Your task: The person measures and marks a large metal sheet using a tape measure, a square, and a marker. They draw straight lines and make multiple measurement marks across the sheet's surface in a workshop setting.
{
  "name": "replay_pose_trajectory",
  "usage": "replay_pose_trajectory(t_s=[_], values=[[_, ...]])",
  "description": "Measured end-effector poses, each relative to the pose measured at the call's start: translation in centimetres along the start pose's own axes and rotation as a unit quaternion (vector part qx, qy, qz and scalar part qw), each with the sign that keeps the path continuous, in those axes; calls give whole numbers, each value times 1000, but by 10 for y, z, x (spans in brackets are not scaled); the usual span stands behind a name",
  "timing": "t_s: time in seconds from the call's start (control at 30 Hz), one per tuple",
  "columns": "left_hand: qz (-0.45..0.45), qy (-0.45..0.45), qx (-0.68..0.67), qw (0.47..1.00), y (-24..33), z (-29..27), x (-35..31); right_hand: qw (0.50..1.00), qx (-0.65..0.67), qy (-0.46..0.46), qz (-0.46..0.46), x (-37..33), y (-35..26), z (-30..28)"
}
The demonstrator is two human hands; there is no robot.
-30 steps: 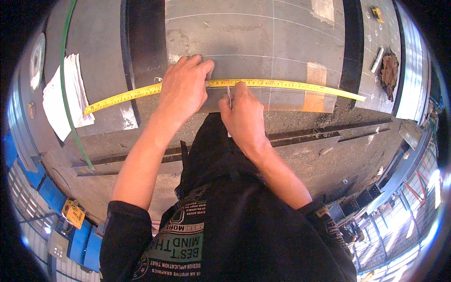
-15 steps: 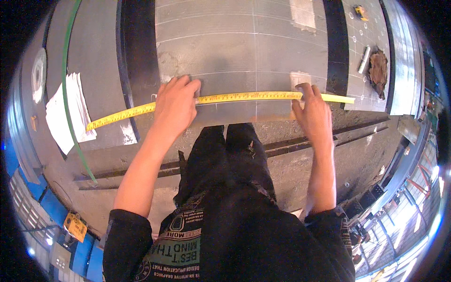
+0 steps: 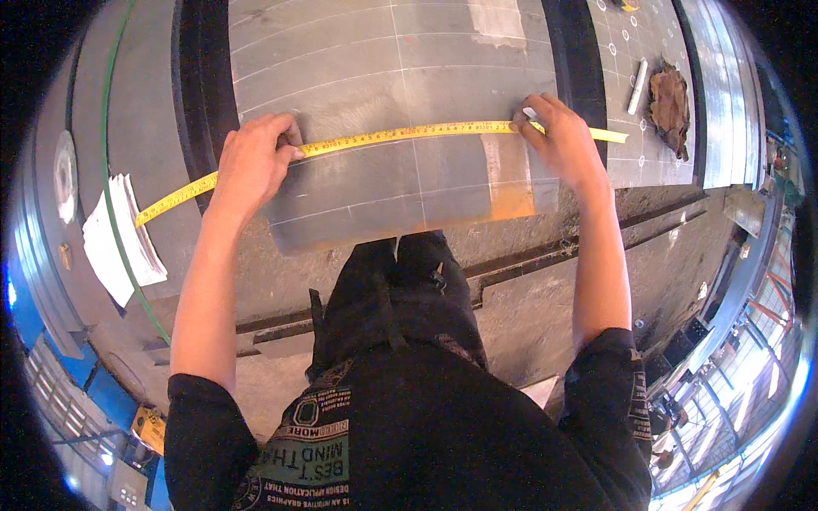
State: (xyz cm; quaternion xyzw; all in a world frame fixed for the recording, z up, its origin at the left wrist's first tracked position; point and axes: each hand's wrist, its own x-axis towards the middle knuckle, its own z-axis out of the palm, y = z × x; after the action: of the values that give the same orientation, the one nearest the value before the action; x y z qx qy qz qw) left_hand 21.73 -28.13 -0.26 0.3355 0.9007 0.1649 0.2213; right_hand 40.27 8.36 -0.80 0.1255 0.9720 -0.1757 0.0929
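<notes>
A yellow tape measure blade [image 3: 409,134] runs crosswise over a grey steel plate [image 3: 341,203] marked with thin white lines. Near the plate's left edge, my left hand [image 3: 256,160] is closed on the blade, thumb and fingers pinching it. My right hand [image 3: 558,136] pinches the blade near the plate's right edge. Something small and whitish shows at its fingertips, too small to name. Past the right hand, the blade's end reaches over a dark gap. The blade's left end stretches toward white paper sheets [image 3: 119,243]; no tape case can be made out.
A green hose or cable [image 3: 108,145] crosses the left side over the papers. On the right-hand plate lie a white cylindrical stick [image 3: 637,86] and a crumpled brown glove or rag [image 3: 669,109]. Dark metal bars [image 3: 545,260] lie on the floor by my legs.
Both hands and the tape blade have shifted away from me across the plate, showing more of its near edge. My left hand is also farther left. Both keep hold of the blade.
</notes>
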Motion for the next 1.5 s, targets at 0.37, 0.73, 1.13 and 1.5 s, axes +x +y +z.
replay_pose_trajectory(t_s=[0.37, 0.73, 1.13, 1.5], values=[[-7, -35, -3, 999, 1, -2, 8, 999, 50, -5, -13, 4, 10, 0], [-18, -36, -4, 999, 5, -3, 9, 998, 56, -15, -22, 7, 14, 0], [-2, -40, 4, 999, 2, -2, 10, 998, 54, 5, -33, 9, 18, 4], [6, -37, 8, 999, 0, -2, 11, 997, 77, 5, -29, 10, 17, 3]])
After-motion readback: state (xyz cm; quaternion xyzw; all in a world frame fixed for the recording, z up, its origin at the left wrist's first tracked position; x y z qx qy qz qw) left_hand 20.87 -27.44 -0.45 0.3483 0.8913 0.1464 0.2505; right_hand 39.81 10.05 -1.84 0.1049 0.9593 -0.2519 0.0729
